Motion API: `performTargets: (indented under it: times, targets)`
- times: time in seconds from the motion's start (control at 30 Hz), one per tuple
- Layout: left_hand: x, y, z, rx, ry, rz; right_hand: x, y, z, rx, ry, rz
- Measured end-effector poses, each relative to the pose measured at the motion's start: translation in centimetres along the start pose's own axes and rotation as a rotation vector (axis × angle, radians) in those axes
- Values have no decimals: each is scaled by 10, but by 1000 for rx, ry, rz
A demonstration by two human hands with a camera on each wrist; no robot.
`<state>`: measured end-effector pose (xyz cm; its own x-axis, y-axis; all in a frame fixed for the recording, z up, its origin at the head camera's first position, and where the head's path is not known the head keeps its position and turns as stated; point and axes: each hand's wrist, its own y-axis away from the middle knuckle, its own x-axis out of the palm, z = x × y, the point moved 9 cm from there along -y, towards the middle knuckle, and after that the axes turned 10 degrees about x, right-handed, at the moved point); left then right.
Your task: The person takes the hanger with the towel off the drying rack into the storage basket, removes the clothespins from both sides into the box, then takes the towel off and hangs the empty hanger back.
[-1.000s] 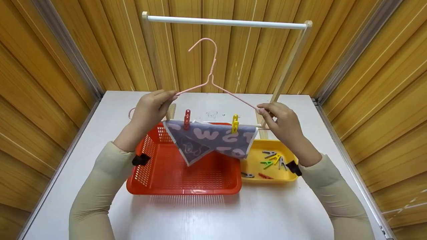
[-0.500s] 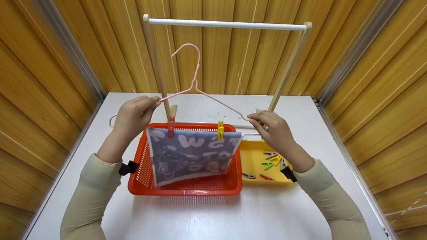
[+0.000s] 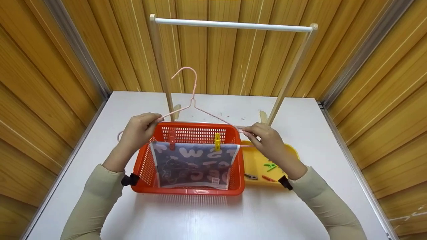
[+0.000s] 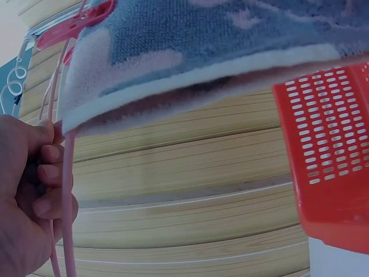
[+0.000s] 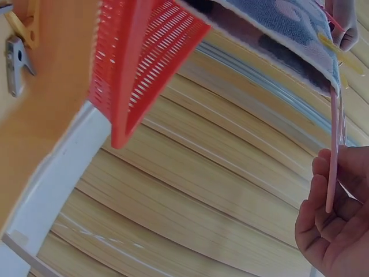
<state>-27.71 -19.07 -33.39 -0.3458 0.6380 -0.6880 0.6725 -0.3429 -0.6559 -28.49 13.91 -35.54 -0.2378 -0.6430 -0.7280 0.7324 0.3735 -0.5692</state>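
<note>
i grip one thin pink clothes hanger [image 3: 192, 101] with two hands: my left hand [image 3: 138, 130] pinches it at 8 o'clock from its neck, my right hand [image 3: 267, 138] at 4 o'clock. on it hangs one grey-blue cloth towel with pale letters [image 3: 195, 163], with two plastic pegs, one red towel peg [image 3: 172, 140] at 11 o'clock, one yellow towel peg [image 3: 217, 142] at 1 o'clock. the towel hangs over one red perforated plastic basket [image 3: 186, 191]. at the basket's 3 o'clock, one yellow plastic tray [image 3: 255, 160] contains one green peg [image 3: 269, 166], one grey peg [image 3: 251, 176], one red loose peg [image 3: 268, 178]; more i cannot count, my right arm [image 3: 290, 165] hides part.
</note>
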Motion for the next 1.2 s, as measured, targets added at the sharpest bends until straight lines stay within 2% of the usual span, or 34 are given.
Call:
performTargets:
  times: [0.17, 0.3, 0.47, 0.6, 0.7, 0.87, 1.1, 1.2]
  targets:
    - [19, 8, 11, -82, 41, 76, 14, 4, -11, 36, 20, 33]
    - [37, 12, 23, -167, 75, 162, 26, 5, -22, 59, 18, 64]
    - [61, 17, 35, -234, 125, 253, 46, 9, -43, 148, 14, 133]
    - [78, 22, 43, -249, 167, 305, 60, 13, -58, 250, -10, 204]
    - [87, 26, 48, -266, 193, 333, 68, 16, -66, 296, -22, 241]
    - [97, 33, 56, -282, 200, 353, 79, 20, -72, 312, -34, 279]
    - [106, 35, 60, -244, 179, 354, 89, 23, -79, 344, -34, 309]
    - [110, 35, 62, -263, 198, 365, 92, 23, -81, 360, -36, 322]
